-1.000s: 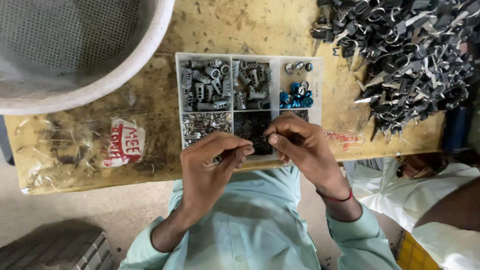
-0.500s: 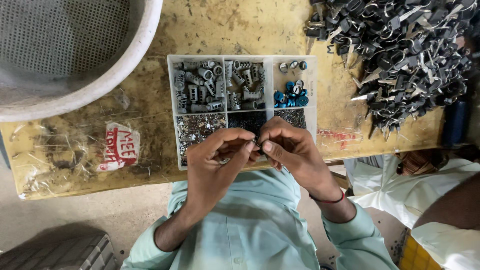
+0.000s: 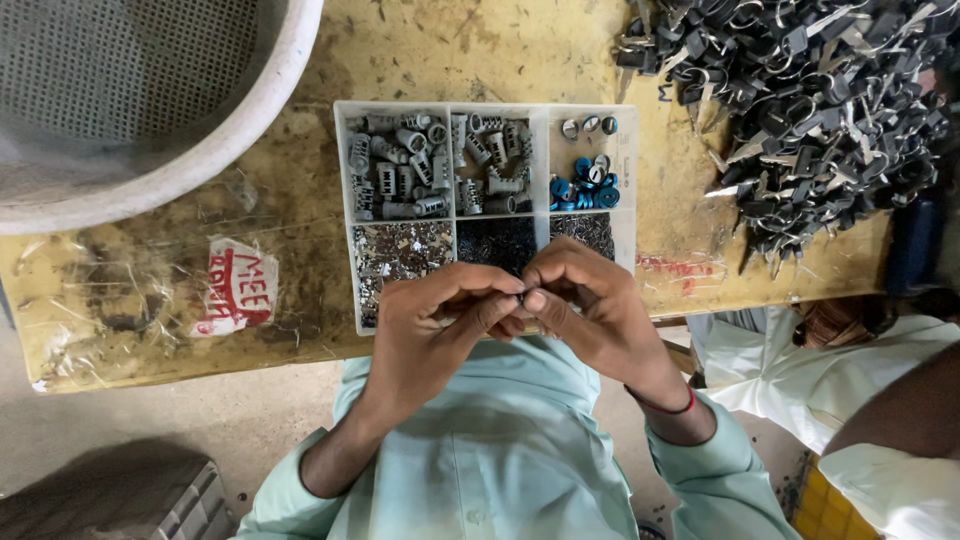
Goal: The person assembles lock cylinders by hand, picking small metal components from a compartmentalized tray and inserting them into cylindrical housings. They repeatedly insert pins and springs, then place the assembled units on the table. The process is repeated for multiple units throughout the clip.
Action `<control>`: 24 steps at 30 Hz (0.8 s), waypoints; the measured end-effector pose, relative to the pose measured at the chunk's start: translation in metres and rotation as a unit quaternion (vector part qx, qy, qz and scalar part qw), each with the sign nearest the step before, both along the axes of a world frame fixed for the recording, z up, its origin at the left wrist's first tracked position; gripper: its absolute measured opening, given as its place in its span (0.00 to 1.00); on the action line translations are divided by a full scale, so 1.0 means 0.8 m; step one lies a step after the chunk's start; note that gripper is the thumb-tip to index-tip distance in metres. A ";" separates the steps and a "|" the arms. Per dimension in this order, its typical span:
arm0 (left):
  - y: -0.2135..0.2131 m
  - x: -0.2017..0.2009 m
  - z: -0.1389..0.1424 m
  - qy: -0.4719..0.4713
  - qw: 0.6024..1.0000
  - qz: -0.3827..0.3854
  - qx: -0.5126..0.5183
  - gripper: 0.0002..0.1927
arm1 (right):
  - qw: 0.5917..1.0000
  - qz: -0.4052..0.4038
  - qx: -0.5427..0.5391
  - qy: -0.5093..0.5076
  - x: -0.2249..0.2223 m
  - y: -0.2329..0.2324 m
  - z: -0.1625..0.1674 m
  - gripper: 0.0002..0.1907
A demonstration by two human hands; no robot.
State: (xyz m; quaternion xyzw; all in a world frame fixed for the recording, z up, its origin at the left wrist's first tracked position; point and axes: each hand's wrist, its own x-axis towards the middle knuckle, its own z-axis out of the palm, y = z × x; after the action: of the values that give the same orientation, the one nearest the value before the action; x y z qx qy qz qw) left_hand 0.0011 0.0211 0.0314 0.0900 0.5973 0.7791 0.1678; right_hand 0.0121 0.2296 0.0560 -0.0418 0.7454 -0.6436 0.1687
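Small part: hidden between both hands' fingertips, centre of frame, over the tray's near edge.
Left hand (image 3: 435, 325): fingers pinched on it.
Right hand (image 3: 590, 305): fingers pinched on it.
Compartment tray (image 3: 344, 215): on the table (image 3: 420, 60), just above the hands.

Bare bench (image 3: 330, 70) between basin (image 3: 250, 130) and parts tray (image 3: 345, 215); key heap (image 3: 810, 110) blocks right.

counter (image 3: 480, 60) mustard yellow, stained | compartment tray (image 3: 343, 200) white | cylinders (image 3: 400, 165) grey | rings (image 3: 585, 185) blue | basin (image 3: 250, 130) white, mesh-dotted inside | key heap (image 3: 810, 100) black and silver | sleeves (image 3: 500, 460) pale green | sticker (image 3: 238, 285) white with red scrawl
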 end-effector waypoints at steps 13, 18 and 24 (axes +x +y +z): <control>-0.013 -0.011 0.011 0.005 0.997 0.000 -0.072 0.08 | 0.998 0.018 -0.031 -0.056 -0.010 0.003 0.002 0.08; -0.012 -0.006 0.018 0.030 0.987 0.008 -0.159 0.07 | 0.982 0.063 0.122 0.128 -0.014 0.004 0.004 0.10; -0.010 -0.009 0.012 0.045 0.982 0.024 -0.181 0.06 | 0.984 0.032 0.148 0.096 -0.012 0.001 0.001 0.14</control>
State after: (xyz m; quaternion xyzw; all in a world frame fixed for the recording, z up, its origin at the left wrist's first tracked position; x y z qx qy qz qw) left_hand -0.0058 0.0128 0.0413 0.0786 0.7372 0.6574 0.1352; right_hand 0.0024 0.2301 0.0567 -0.1019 0.8435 -0.5132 0.1217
